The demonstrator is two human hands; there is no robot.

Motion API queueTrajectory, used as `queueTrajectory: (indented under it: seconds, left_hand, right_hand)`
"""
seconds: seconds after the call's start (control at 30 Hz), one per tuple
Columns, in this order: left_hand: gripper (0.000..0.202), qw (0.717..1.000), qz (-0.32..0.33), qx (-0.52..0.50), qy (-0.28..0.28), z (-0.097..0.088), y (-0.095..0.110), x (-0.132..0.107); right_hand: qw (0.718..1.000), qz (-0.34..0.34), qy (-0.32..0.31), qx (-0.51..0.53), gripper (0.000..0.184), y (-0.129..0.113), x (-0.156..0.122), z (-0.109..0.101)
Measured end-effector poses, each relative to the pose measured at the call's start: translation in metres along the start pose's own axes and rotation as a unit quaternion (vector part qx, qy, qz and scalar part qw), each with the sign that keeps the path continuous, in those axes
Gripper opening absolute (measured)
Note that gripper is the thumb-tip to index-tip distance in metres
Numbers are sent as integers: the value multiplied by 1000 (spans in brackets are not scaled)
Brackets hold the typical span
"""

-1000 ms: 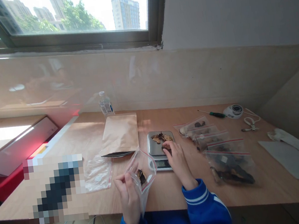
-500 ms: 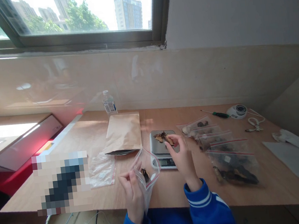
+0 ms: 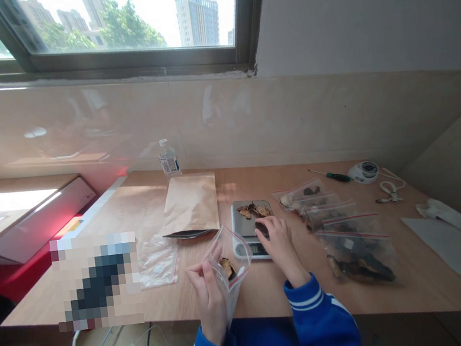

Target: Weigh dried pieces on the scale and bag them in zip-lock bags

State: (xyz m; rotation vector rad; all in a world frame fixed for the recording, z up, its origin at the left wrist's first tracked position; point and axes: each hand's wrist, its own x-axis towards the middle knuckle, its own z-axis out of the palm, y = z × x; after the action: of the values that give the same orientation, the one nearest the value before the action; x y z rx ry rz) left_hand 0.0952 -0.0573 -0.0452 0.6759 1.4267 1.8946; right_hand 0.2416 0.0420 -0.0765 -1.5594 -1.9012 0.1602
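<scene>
My left hand [image 3: 206,295] grips the side of a clear zip bag [image 3: 239,277] with a red seal line; its mouth gapes. Inside the bag shows a brown and dark dried piece [image 3: 227,269], perhaps sliced mushroom. Just right of it, my right hand [image 3: 279,245] pinches a dark dried mushroom-like piece [image 3: 262,229] over the near right part of a kitchen scale [image 3: 243,227]. Several curled brown dried pieces [image 3: 253,210] lie on the scale's far half. The display [image 3: 257,249] is too small to read, and my fingers partly cover the plate's right side.
Right of the scale lie several filled zip bags [image 3: 360,258]. Behind them are a green screwdriver [image 3: 337,177] and a white dome camera [image 3: 363,172]. A brown paper pouch [image 3: 192,202], a plastic bottle [image 3: 168,159] and clear bags [image 3: 157,262] are left. White sheet [image 3: 451,250] lies far right.
My right hand has drawn back from the pieces at the scale's far side towards its near edge, with a dark piece now showing in its fingers. The bag has shifted slightly right.
</scene>
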Motion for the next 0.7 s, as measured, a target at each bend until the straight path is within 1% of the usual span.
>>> queueTrajectory:
  seconds: [0.1,0.17,0.3,0.33,0.4,0.5,0.57,0.63,0.7]
  left_hand:
    - [31,999,-37,-24,-31,-1,-3,0]
    - [30,997,-49,-35,-37,-2,-5,1]
    - [27,997,-58,-46,-38,-4,-6,1]
    - [27,996,-64,-48,-38,-4,-5,1]
    - [26,995,-77,-53,-39,-3,-4,0]
    - [26,993,-88,-59,-55,-3,-3,0]
    - [26,992,-90,-58,-63,-3,-2,0]
    - [28,994,-91,-41,-52,-4,0,0]
    - [30,995,-86,-18,-39,-6,2,1]
  right_hand:
    - [1000,-18,0,-15,19,3,-2,6]
    - [1000,-24,5,-4,18,3,-2,6]
    - [996,1,26,86,17,-3,0,-3]
    - [993,5,28,117,16,-8,-1,-7]
    - [983,6,35,178,14,-27,-3,-21]
    - [961,-10,46,271,10,-66,-7,-47]
    - [947,-47,20,318,11,-88,-8,-60]
    - [937,-98,-31,335,13,-96,-6,-65]
    - [940,-122,-55,314,16,-88,1,-59]
